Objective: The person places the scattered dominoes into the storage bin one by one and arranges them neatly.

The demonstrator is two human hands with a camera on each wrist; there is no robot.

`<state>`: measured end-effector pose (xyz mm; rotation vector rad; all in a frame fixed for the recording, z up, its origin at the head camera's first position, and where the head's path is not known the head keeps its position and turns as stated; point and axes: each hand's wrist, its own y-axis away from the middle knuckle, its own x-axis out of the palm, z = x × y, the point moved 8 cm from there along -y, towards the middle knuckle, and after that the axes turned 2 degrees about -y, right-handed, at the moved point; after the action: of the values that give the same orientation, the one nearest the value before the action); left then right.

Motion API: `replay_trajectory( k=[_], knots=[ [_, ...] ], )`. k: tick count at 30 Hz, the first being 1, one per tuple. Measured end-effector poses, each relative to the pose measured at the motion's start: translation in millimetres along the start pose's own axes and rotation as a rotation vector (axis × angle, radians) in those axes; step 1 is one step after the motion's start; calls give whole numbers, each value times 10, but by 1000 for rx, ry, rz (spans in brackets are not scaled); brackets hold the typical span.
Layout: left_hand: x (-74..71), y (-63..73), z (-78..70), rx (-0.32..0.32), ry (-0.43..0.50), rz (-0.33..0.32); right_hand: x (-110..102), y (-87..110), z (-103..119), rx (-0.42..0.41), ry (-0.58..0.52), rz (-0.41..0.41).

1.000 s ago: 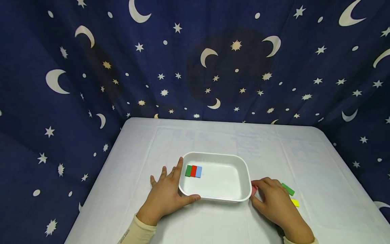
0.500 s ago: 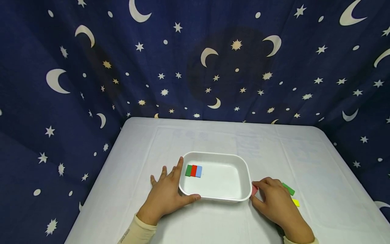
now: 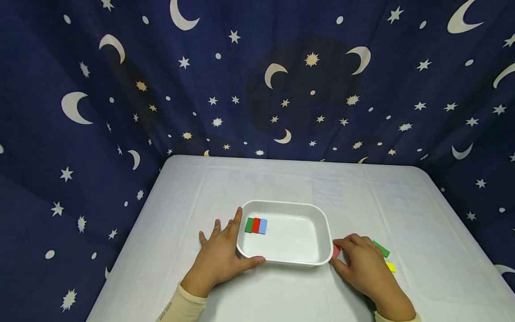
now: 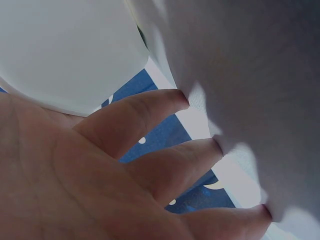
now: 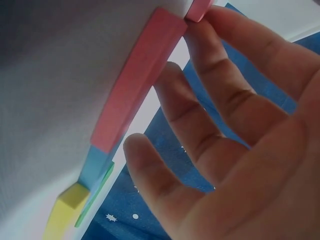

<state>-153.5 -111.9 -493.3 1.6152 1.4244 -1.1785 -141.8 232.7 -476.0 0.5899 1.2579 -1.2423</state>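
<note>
A white tray [image 3: 297,232] lies on the table, with a green block [image 3: 249,225], a red block [image 3: 255,226] and a light blue block [image 3: 263,226] side by side at its left. My left hand [image 3: 219,259] rests at the tray's left end, fingers straight and spread, thumb along the front rim. Beyond the right end, my right hand [image 3: 362,266] pinches a red block [image 3: 336,251] between thumb and fingertips. In the right wrist view, that held block [image 5: 200,9] shows only in part; a second red block [image 5: 137,82] lies close by the other fingertips.
Right of my right hand lie a green block [image 3: 381,249] and a yellow block [image 3: 390,267], partly hidden by it. A blue block [image 5: 97,165] shows in the right wrist view. A dark blue curtain [image 3: 241,112] with moons and stars stands behind the white-covered table [image 3: 281,179].
</note>
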Motion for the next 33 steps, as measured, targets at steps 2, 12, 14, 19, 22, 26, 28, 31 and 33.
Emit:
replay_trajectory(
  k=[2, 12, 14, 19, 22, 26, 28, 31, 33],
  knots=[
    [0, -1, 6, 3, 1, -4, 7, -7, 7, 3, -7, 6],
    [-14, -1, 4, 7, 14, -1, 7, -80, 61, -24, -11, 34],
    [-5, 9, 14, -1, 12, 4, 12, -106, 63, -21, -13, 51],
    [4, 13, 19, -3, 3, 4, -44, -207, 43, -9, -7, 67],
    [5, 2, 4, 8, 4, 0, -132, -287, 42, -20, 0, 46],
    [-1, -5, -11, 13, 1, 0, -298, -411, 66, -44, 15, -16],
    [-4, -6, -10, 14, -1, -2, -384, -474, 79, -42, 22, -58],
    [-11, -1, 5, 9, -1, -7, -496, -567, 116, -24, 32, -119],
    [-15, 2, 18, 6, -1, -8, -542, -623, 159, -16, 29, -147]
  ],
)
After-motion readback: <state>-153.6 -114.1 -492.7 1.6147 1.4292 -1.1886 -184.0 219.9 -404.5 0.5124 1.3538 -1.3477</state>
